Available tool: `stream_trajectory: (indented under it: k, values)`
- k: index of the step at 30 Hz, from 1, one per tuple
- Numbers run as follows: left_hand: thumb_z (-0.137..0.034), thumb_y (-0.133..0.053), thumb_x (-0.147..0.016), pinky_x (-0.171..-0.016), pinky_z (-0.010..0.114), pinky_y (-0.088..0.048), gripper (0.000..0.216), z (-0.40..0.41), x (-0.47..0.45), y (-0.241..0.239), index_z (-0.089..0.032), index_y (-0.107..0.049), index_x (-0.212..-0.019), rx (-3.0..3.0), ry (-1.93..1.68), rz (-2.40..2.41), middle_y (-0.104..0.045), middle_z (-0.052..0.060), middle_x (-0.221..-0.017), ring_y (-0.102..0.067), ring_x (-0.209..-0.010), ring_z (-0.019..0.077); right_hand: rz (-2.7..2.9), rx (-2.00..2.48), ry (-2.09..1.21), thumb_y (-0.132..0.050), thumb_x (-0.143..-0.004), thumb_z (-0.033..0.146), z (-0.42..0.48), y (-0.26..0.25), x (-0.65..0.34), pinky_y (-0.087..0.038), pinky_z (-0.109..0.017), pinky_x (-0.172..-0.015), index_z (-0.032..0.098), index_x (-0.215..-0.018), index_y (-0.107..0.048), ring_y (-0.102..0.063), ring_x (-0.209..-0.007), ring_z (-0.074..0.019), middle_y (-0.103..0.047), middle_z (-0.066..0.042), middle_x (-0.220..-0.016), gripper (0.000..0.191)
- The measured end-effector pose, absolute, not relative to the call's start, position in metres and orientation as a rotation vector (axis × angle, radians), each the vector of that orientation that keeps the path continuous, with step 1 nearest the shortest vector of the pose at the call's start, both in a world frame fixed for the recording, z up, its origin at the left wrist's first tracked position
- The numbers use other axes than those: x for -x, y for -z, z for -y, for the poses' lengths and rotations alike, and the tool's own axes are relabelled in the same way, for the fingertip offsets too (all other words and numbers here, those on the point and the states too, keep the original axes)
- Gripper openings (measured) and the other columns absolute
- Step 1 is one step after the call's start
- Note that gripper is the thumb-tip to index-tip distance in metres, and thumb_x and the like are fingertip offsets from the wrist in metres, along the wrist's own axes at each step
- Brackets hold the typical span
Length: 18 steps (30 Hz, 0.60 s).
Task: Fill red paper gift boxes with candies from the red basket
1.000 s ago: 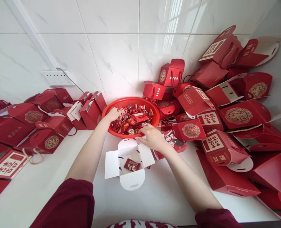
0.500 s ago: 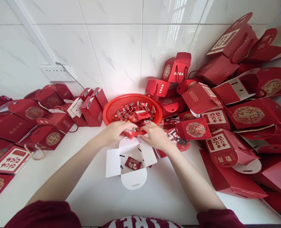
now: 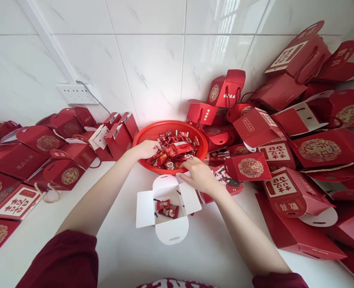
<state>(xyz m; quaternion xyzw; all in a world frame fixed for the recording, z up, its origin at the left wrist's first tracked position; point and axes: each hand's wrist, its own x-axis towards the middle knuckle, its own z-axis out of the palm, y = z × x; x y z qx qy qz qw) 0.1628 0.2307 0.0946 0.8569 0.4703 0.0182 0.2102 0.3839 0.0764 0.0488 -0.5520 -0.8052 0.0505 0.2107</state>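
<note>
An open white-lined gift box (image 3: pixel 170 232) stands on the white table in front of me, its flaps folded outward. Inside lie a small red candy packet (image 3: pixel 163 205) and a dark red candy packet (image 3: pixel 171 211). Behind the box sits a red plastic basket (image 3: pixel 147 132) with many wrapped candies (image 3: pixel 181 147). My left hand (image 3: pixel 147 149) reaches over the basket's left rim, fingers loosely bent at the candies, with nothing visible in them. My right hand (image 3: pixel 200 175) hovers at the basket's front rim and the box's right flap, thumb and fingers apart.
Red gift boxes (image 3: pixel 251 168) are piled high on the right, close to my right forearm. More red boxes (image 3: pixel 57 138) stand in rows on the left. A tiled wall (image 3: pixel 153 72) with a socket strip (image 3: pixel 77 94) rises behind the basket.
My left hand has moved from above the box's back flap to the left side of the basket. A small red candy packet now lies in the box beside the dark one. My right hand stays nearby.
</note>
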Motion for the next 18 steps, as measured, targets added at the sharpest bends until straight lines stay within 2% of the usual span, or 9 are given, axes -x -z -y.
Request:
stream_trajectory:
  k: [2, 6, 11, 18]
  values:
    - [-0.021, -0.061, -0.088, -0.089, 0.031, -0.051, 0.016, -0.258, -0.173, -0.086, -0.018, -0.071, -0.100, -2.336, 0.080, -1.336, -0.071, 0.007, -0.108, -0.066, -0.100, 0.0225, 2.232, 1.528, -0.143, -0.059, -0.095, 0.041, -0.077, -0.048, -0.384, -0.046, -0.035, -0.080, 0.017, -0.095, -0.065, -0.055, -0.099, -0.0259, -0.068, -0.008, -0.094, 0.024]
    - [-0.034, -0.059, -0.095, -0.090, 0.041, -0.055, 0.030, -0.292, -0.187, -0.071, -0.017, -0.061, -0.119, -2.236, 0.247, -1.333, -0.061, 0.009, -0.124, -0.062, -0.106, 0.0218, 2.234, 1.526, -0.151, -0.058, -0.095, 0.041, -0.077, -0.048, -0.383, -0.046, -0.035, -0.079, 0.018, -0.095, -0.065, -0.055, -0.098, -0.0259, -0.067, -0.008, -0.093, 0.024]
    - [-0.034, -0.059, -0.095, -0.088, 0.042, -0.056, 0.035, -0.306, -0.195, -0.058, -0.015, -0.058, -0.124, -2.101, 0.404, -1.327, -0.060, 0.010, -0.123, -0.063, -0.105, 0.0223, 2.206, 1.530, -0.153, -0.059, -0.095, 0.039, -0.076, -0.049, -0.382, -0.046, -0.034, -0.075, 0.019, -0.089, -0.062, -0.055, -0.098, -0.0257, -0.066, -0.007, -0.090, 0.021]
    - [-0.034, -0.060, -0.094, -0.088, 0.042, -0.056, 0.035, -0.311, -0.208, -0.040, -0.015, -0.058, -0.123, -2.143, 0.294, -1.297, -0.061, 0.010, -0.122, -0.063, -0.105, 0.0226, 2.204, 1.529, -0.173, -0.059, -0.094, 0.040, -0.079, -0.050, -0.381, -0.047, -0.036, -0.079, 0.019, -0.092, -0.063, -0.056, -0.098, -0.0257, -0.067, -0.007, -0.092, 0.021]
